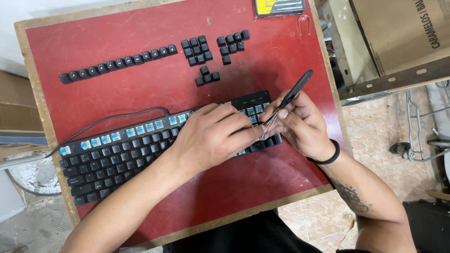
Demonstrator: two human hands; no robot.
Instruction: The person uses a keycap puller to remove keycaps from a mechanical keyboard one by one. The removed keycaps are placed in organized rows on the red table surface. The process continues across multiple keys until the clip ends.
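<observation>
Above kbd (117, 154), loose keycaps (117, 63), box (403, 33)

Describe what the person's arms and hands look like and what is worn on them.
Both arms are bare, no sleeves or gloves. The right hand has a black band around its wrist, and a dark tattoo marks that forearm. The left hand wears nothing visible.

Flat blister pack (279, 7), yellow card backing with dark contents, at far edge of red table (140, 89), right of centre, partly cut by frame. Brown cardboard box (403, 30) with dark print, far right, off table, beside metal frame. More brown cardboard (16, 105) at left edge.
</observation>
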